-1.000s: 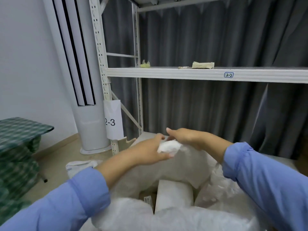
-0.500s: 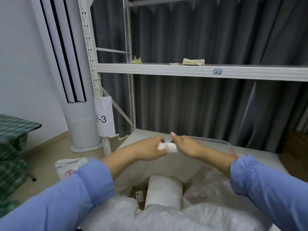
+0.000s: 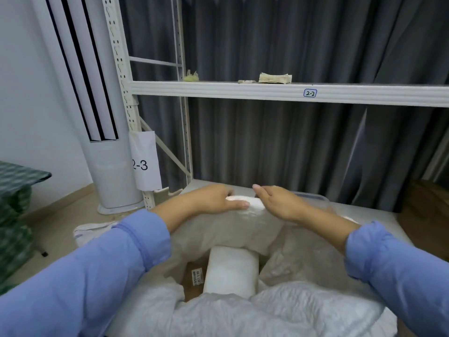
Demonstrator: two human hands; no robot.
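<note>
A large translucent plastic bag [image 3: 233, 229] lies open in front of me, with a white roll [image 3: 230, 271] and a brown box bearing a barcode label [image 3: 197, 276] inside it. My left hand [image 3: 213, 199] and my right hand [image 3: 279, 201] meet at the bag's far edge, where the plastic is bunched into a white wad [image 3: 245, 201]. Both hands pinch this bunched plastic from either side, thumbs on top. More crumpled bag material [image 3: 267, 310] fills the near foreground.
A white metal rack [image 3: 243, 90] stands behind, its shelf labelled 2-2 carrying a stack of paper [image 3: 274, 78] and a small yellowish item [image 3: 191, 77]. A paper tag 2-3 [image 3: 144, 164] hangs on the post. A tower fan [image 3: 97, 117] stands left, green checked cloth [image 3: 17, 190] far left.
Both hands have lowered the bunched plastic toward the bag's top and flattened over it. The view has tilted and shifted slightly left.
</note>
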